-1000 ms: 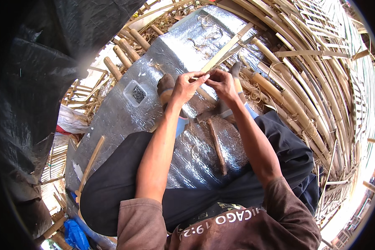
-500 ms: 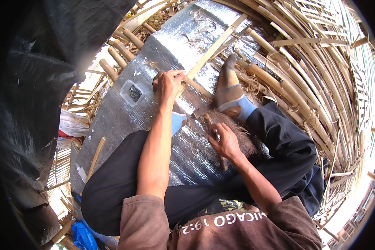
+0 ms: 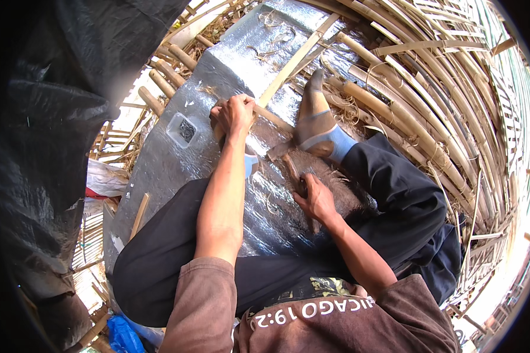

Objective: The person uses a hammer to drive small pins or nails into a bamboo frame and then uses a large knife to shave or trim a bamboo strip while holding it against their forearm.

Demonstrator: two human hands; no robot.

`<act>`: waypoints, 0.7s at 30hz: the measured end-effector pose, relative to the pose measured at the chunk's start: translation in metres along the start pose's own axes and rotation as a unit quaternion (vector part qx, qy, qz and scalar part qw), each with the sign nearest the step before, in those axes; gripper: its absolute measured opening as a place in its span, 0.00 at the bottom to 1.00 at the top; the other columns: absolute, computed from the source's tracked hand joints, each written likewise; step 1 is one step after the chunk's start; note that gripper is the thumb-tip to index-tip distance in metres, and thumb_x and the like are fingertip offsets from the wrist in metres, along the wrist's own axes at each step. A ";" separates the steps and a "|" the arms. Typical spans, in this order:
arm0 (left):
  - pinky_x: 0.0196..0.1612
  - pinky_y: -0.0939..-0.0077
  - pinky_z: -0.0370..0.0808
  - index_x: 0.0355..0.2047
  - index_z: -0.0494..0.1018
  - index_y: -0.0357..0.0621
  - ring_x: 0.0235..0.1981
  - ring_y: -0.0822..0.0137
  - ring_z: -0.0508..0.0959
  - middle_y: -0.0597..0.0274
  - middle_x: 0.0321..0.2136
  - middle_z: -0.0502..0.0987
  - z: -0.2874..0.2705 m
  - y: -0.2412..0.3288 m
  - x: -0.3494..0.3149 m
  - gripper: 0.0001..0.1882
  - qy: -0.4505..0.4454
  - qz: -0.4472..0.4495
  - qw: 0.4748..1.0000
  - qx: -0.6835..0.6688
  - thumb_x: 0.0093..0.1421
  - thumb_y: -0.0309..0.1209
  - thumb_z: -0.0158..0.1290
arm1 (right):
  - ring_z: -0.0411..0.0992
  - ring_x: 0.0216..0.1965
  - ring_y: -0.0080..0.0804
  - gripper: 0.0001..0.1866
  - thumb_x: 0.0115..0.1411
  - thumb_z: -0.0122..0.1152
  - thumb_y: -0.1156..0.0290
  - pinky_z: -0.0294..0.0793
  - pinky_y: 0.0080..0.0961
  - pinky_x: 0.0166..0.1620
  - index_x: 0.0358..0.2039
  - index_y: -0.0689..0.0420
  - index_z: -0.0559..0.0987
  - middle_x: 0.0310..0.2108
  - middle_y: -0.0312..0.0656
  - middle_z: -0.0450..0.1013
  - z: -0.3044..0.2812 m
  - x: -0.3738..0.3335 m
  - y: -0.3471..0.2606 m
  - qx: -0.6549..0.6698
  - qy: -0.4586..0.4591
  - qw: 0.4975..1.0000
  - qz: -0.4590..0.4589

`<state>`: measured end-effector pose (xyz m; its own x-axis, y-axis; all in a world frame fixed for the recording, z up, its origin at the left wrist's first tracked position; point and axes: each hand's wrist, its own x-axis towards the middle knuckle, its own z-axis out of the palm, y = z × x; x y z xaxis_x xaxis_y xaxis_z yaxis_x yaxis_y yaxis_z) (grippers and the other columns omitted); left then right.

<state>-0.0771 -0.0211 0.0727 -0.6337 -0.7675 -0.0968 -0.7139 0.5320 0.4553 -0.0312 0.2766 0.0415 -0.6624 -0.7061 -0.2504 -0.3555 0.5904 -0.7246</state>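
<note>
Silver mat: left hand grips bamboo strip; right hand on knife.

Outdoor bamboo craft workspace. Evidence: long bamboo poles and split bamboo strips stacked along the far and right sides; a silver foil mat serving as the ground-level work surface; loose shavings near its far edge; black plastic sheeting at left.
</note>
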 end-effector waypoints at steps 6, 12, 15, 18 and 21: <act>0.46 0.66 0.63 0.32 0.84 0.58 0.35 0.61 0.81 0.61 0.29 0.84 -0.007 0.005 -0.002 0.08 0.003 -0.018 0.999 0.041 0.56 0.42 0.59 | 0.75 0.40 0.54 0.26 0.52 0.67 0.60 0.74 0.45 0.41 0.48 0.58 0.71 0.38 0.51 0.75 0.000 0.002 0.000 -0.017 -0.004 1.000 -0.003; 0.48 0.68 0.67 0.33 0.85 0.58 0.37 0.59 0.83 0.59 0.32 0.84 -0.018 0.013 -0.002 0.08 -0.036 -0.065 0.997 0.008 0.57 0.42 0.59 | 0.75 0.40 0.54 0.26 0.52 0.67 0.60 0.74 0.45 0.41 0.48 0.57 0.72 0.38 0.51 0.75 0.000 0.001 -0.001 -0.014 0.001 1.000 -0.003; 0.47 0.67 0.67 0.33 0.85 0.57 0.38 0.59 0.82 0.59 0.32 0.84 -0.018 0.013 -0.002 0.08 -0.042 -0.060 0.997 0.017 0.56 0.41 0.59 | 0.75 0.40 0.53 0.26 0.52 0.67 0.60 0.74 0.45 0.41 0.48 0.57 0.72 0.38 0.51 0.75 0.001 0.002 0.000 -0.007 0.006 1.000 -0.002; 0.46 0.66 0.67 0.32 0.85 0.57 0.38 0.59 0.81 0.59 0.31 0.84 -0.022 0.021 -0.009 0.08 -0.017 -0.044 0.998 0.029 0.56 0.41 0.60 | 0.75 0.40 0.53 0.26 0.52 0.67 0.59 0.74 0.45 0.41 0.48 0.57 0.72 0.38 0.51 0.75 0.000 0.003 0.000 -0.005 0.007 1.000 -0.002; 0.47 0.64 0.66 0.30 0.85 0.56 0.39 0.58 0.80 0.59 0.30 0.84 -0.011 0.013 -0.005 0.07 0.004 -0.026 0.999 0.021 0.55 0.40 0.61 | 0.74 0.41 0.54 0.25 0.51 0.68 0.61 0.74 0.48 0.40 0.47 0.57 0.70 0.41 0.50 0.73 -0.001 0.003 0.001 -0.012 -0.006 1.000 -0.003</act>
<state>-0.0797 -0.0147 0.0886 -0.5931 -0.7974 -0.1112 -0.7579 0.5062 0.4115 -0.0336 0.2751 0.0407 -0.6524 -0.7142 -0.2536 -0.3760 0.5956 -0.7099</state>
